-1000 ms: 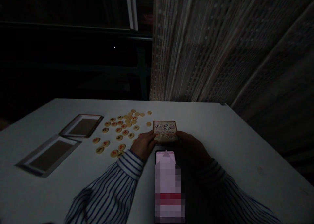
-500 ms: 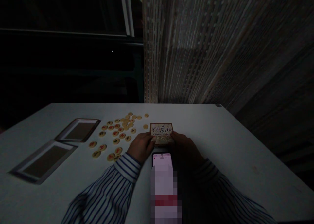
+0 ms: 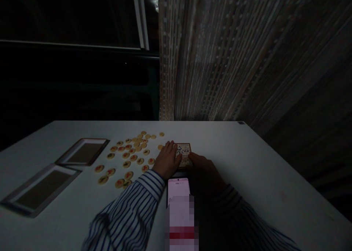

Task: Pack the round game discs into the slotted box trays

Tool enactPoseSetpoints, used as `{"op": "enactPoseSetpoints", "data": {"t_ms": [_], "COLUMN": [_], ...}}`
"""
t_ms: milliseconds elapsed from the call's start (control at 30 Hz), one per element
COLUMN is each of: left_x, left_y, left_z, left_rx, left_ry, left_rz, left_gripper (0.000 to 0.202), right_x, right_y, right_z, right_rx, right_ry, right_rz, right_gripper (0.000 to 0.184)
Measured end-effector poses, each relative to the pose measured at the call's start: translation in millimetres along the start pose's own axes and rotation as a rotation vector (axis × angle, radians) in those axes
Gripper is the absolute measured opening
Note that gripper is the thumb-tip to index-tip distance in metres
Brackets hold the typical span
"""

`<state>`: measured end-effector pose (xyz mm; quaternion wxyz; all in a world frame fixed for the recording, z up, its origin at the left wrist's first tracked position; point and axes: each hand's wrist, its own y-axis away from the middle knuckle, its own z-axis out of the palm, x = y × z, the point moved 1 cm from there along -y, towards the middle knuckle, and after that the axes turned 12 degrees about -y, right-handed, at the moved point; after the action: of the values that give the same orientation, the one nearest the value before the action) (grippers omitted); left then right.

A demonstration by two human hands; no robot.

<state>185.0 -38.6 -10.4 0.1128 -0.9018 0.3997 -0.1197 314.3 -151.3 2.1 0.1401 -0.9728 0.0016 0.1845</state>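
Observation:
A small square brown item with Chinese characters (image 3: 184, 152), perhaps a folded board or booklet, lies on the white table (image 3: 247, 163). My left hand (image 3: 167, 160) rests on its left part, fingers laid flat across it. My right hand (image 3: 205, 167), in deep shadow, touches its near right edge; its fingers look curled. Several round tan game pieces (image 3: 130, 156) with red or dark marks lie scattered to the left. A lit phone (image 3: 180, 207) lies between my striped sleeves.
Two shallow open box halves (image 3: 82, 152) (image 3: 38, 188) lie at the left of the table. A pale bead or string curtain (image 3: 220, 53) hangs behind the table. The rest of the room is dark.
My left hand has slid from the item's left edge up onto its top, covering the left half. The view has shifted slightly down and left.

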Motion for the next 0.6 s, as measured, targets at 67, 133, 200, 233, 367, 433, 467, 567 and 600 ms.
{"op": "enactPoseSetpoints", "data": {"t_ms": [67, 133, 200, 233, 367, 433, 467, 567, 600], "left_x": [-0.6, -1.0, -1.2, -1.3, -1.3, -1.2, -1.1, -1.2, -1.3], "left_y": [0.5, 1.0, 1.1, 1.0, 1.0, 0.9, 0.8, 0.4, 0.3], "left_z": [1.8, 2.5, 3.1, 3.6, 5.4, 5.4, 5.3, 5.3, 5.7], "left_rx": [0.006, 0.014, 0.024, 0.031, 0.057, 0.058, 0.054, 0.041, 0.043], "left_ry": [0.005, 0.002, 0.002, 0.004, 0.015, 0.011, 0.007, 0.01, 0.022], "left_rz": [0.009, 0.015, 0.016, 0.017, 0.02, 0.02, 0.021, 0.021, 0.018], "left_gripper": [0.051, 0.05, 0.049, 0.049, 0.047, 0.048, 0.048, 0.049, 0.048], "right_x": [-1.0, -0.4, 2.7, 5.0, 14.3, 15.9, 16.0, 14.7, 14.1], "right_y": [-0.5, -3.5, -9.9, -14.3, -34.6, -42.2, -44.7, -47.3, -47.0], "right_z": [-1.2, -1.3, 0.9, 2.9, 13.2, 17.5, 19.0, 20.5, 20.3], "right_rx": [0.017, 0.028, 0.045, 0.051, 0.065, 0.022, 0.003, -0.047, -0.055], "right_ry": [-0.003, -0.01, -0.016, -0.014, 0.024, 0.037, 0.043, 0.057, 0.06], "right_rz": [-0.008, -0.02, -0.039, -0.055, -0.007, 0.004, 0.012, 0.015, 0.013], "right_gripper": [0.036, 0.034, 0.036, 0.038, 0.043, 0.044, 0.045, 0.047, 0.047]}}
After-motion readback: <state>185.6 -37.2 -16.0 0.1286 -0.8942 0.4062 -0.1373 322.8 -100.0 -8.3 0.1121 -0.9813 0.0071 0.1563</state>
